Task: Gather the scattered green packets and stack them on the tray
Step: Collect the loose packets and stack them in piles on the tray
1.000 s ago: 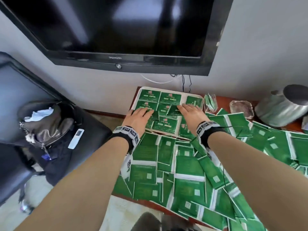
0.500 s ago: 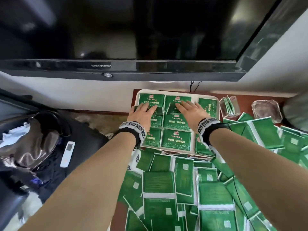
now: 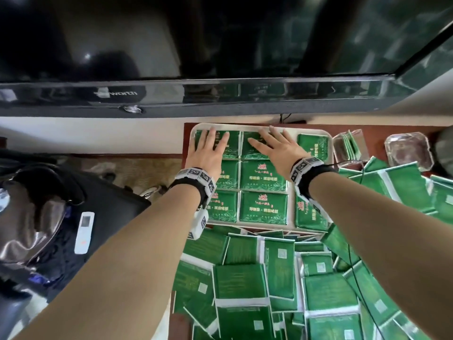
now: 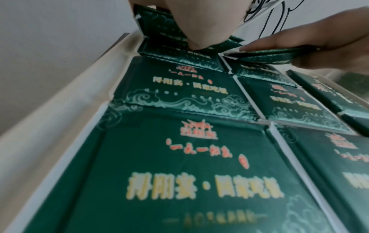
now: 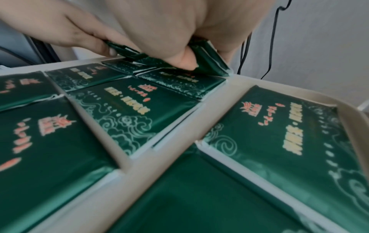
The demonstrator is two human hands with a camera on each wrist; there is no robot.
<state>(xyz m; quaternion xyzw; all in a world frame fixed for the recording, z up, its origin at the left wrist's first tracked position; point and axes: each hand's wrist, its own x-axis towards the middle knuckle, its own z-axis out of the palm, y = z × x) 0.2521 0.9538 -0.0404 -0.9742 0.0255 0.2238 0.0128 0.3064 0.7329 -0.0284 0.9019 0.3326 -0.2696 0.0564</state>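
Green packets (image 3: 263, 177) fill the tray (image 3: 291, 203) — left hand (image 3: 208, 153) and right hand (image 3: 277, 149) press flat, fingers straight; slick wrappers could slide askew.

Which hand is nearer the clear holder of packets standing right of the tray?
Right. The right hand presses packets at the tray's far middle, nearer the clear holder. The left hand is at the tray's far-left corner.

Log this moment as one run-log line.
left hand: pressing far-left green packet | right hand: pressing neighbouring packet | white plastic tray: partly filled
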